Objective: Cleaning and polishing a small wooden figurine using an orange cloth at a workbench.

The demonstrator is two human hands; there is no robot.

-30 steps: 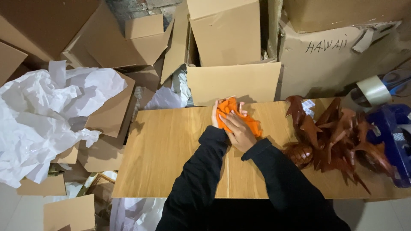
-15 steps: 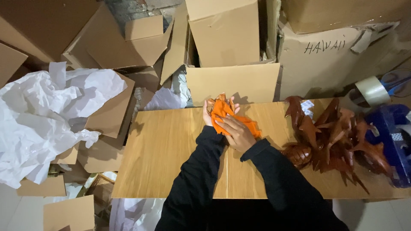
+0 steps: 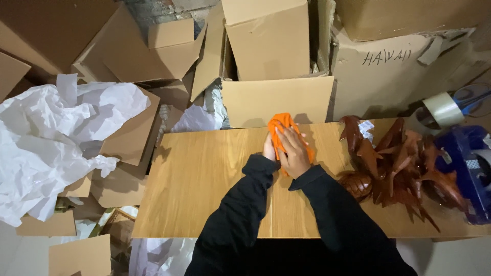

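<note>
An orange cloth (image 3: 280, 125) is bunched near the far edge of a wooden tabletop (image 3: 204, 179). My right hand (image 3: 293, 151) lies on top of it with fingers spread over the fabric. My left hand (image 3: 268, 148) grips the cloth's left side, mostly hidden beneath the right hand. Both sleeves are black. What the cloth wraps, if anything, is hidden.
A pile of brown carved wooden figures (image 3: 396, 163) lies on the table's right. A blue tape dispenser (image 3: 468, 163) and a tape roll (image 3: 442, 109) sit further right. Open cardboard boxes (image 3: 268, 41) stand behind the table. Crumpled white paper (image 3: 46, 138) fills the left.
The cloth, lifted a little half a second ago, is now pressed down onto the table under both hands.
</note>
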